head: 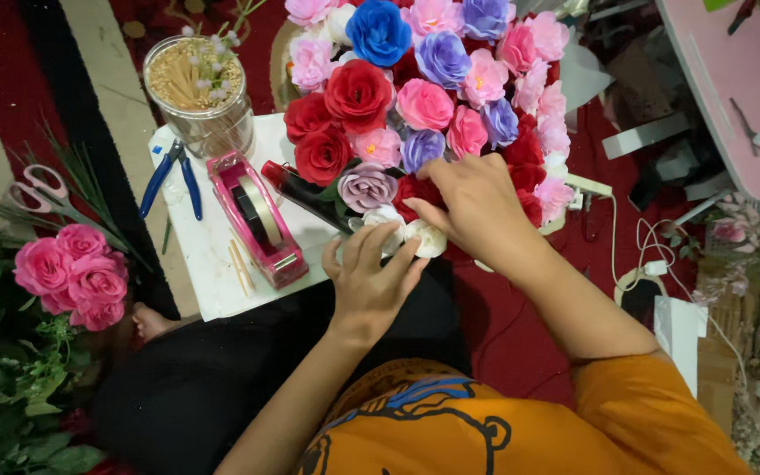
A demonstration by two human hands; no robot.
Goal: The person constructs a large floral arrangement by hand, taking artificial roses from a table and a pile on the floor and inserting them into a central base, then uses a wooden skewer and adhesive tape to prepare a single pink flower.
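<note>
A large bouquet (415, 97) of paper roses in red, pink, purple, blue and white leans toward me above my lap. My right hand (477, 207) rests on its lower edge, fingertips pinching a small white rose (427, 237). Just below it, my left hand (371, 277) cups the underside of the white roses with fingers spread against them. A mauve rose (367, 186) sits just above both hands. The bouquet's stems are hidden beneath the flowers and my hands.
A white board (213, 273) carries a pink tape dispenser (257, 220), blue-handled pliers (171, 176) and a glass jar of wooden sticks (197, 92). Pink roses (72, 274), scissors (41, 189) and green foliage lie at left. A pink table (732, 79) and white cables stand at right.
</note>
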